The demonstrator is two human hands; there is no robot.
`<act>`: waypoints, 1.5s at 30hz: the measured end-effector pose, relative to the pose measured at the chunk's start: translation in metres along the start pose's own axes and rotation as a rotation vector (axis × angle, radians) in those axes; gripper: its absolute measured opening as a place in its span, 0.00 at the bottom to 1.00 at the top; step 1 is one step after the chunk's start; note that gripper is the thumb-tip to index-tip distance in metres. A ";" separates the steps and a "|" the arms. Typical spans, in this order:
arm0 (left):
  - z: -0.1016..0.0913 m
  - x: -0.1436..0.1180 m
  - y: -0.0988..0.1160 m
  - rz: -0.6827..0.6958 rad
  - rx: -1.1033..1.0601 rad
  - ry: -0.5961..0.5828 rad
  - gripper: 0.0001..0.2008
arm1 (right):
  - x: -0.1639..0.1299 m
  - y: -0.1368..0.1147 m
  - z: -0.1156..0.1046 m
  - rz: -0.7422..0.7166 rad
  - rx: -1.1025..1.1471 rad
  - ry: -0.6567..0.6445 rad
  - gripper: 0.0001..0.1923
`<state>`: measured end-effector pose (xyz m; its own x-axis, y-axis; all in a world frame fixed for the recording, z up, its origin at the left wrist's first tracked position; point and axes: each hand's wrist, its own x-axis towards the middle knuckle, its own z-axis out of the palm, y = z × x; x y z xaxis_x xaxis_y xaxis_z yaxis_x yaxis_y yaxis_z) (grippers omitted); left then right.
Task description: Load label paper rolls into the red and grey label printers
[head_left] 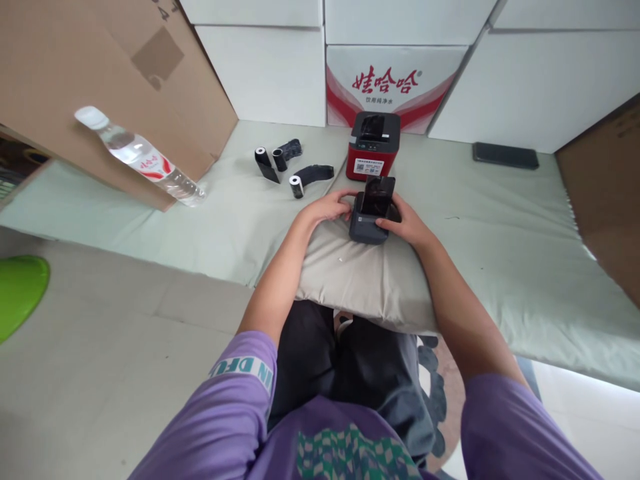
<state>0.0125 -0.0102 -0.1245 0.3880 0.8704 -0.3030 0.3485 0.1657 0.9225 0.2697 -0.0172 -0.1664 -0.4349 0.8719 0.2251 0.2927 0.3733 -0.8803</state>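
A small dark grey printer [367, 230], its dark glossy flap [379, 195] standing upright, sits on the cushion edge in front of me. My left hand [333, 207] is closed at its left side, with bent fingers against the body. From the right, my right hand [406, 221] grips it, thumb on the front and fingers partly hidden behind. Just behind stands a larger red and black printer [373, 150] with a white label. To the left lie black-backed paper rolls: one upright roll [265, 163], one on its side [287, 153] and one partly unrolled [297, 187].
A water bottle [145, 160] stands at left by a large cardboard box [115, 73]. A black phone-like slab [505, 156] lies at the back right. White boxes [260, 77] line the back of the pale green cushioned surface [500, 260]. A green object [23, 290] is at far left.
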 end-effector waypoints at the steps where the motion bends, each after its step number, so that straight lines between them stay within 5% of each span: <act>1: 0.001 0.000 0.001 -0.002 0.006 0.016 0.36 | 0.000 0.000 0.000 -0.002 0.001 -0.001 0.55; 10: 0.001 0.005 -0.006 0.060 0.022 -0.016 0.45 | 0.003 0.000 0.001 -0.009 0.020 0.008 0.57; 20: 0.002 0.009 -0.008 0.060 0.031 -0.012 0.46 | 0.007 0.011 0.003 -0.007 0.014 0.049 0.76; 27: 0.004 0.006 -0.005 0.057 0.016 0.007 0.44 | 0.007 0.001 0.002 -0.011 0.006 0.043 0.68; 35: 0.005 0.004 -0.006 0.063 -0.028 0.056 0.38 | 0.005 0.006 0.003 0.015 0.032 0.057 0.71; 45: 0.005 -0.003 -0.003 0.100 -0.036 0.036 0.36 | 0.008 0.011 0.000 0.005 0.142 0.040 0.51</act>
<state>0.0144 -0.0155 -0.1276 0.3881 0.8994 -0.2011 0.2783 0.0937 0.9559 0.2694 -0.0066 -0.1740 -0.3988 0.8866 0.2343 0.1702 0.3227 -0.9311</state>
